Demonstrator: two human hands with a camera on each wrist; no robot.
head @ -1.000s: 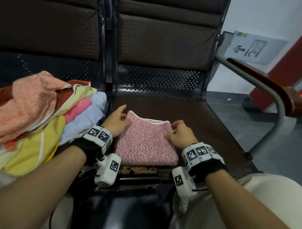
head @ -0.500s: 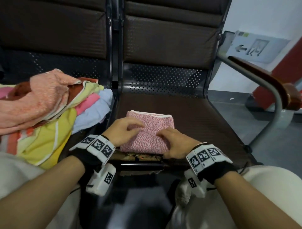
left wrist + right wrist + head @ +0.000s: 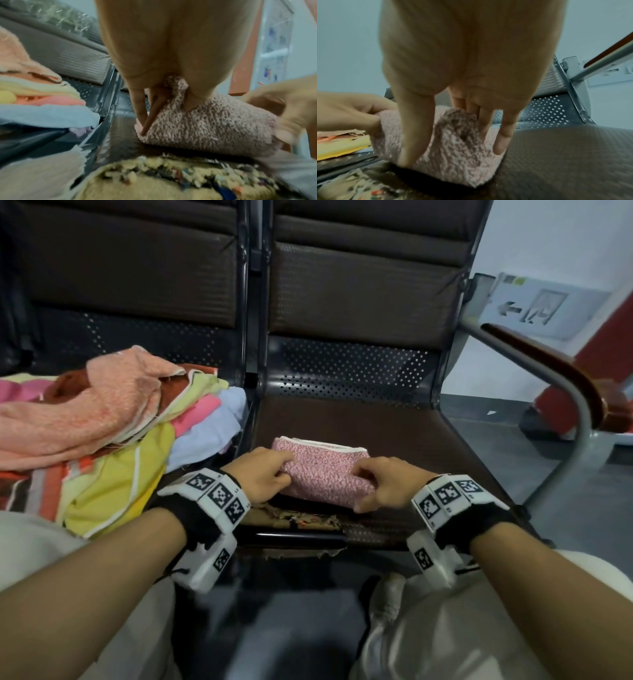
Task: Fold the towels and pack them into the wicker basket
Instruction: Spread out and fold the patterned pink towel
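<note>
Nearest: torn front edge of the seat (image 3: 298, 517), stuffing showing. Just beyond it, both hands on the pink towel (image 3: 329, 470), which lies folded into a compact wad on the near part of the right-hand seat. Left hand (image 3: 262, 477) grip: fingers and thumb pinch a bunch of the towel's left end; left wrist view shows fabric squeezed up between them. Right hand (image 3: 387, 484) grip: thumb on the near face, fingers over the top of the right end, clamping it. Step, as I read it: fold on this towel is done or nearly so, hands are gathering it for pickup. Next move needs both grips kept tight so the layers don't spring open, then lift level and carry to the basket. No basket in any view, so the drop point is unknown. Far left, on the neighbouring seat: pile (image 3: 102, 436) of unfolded towels, so plenty left.
</note>
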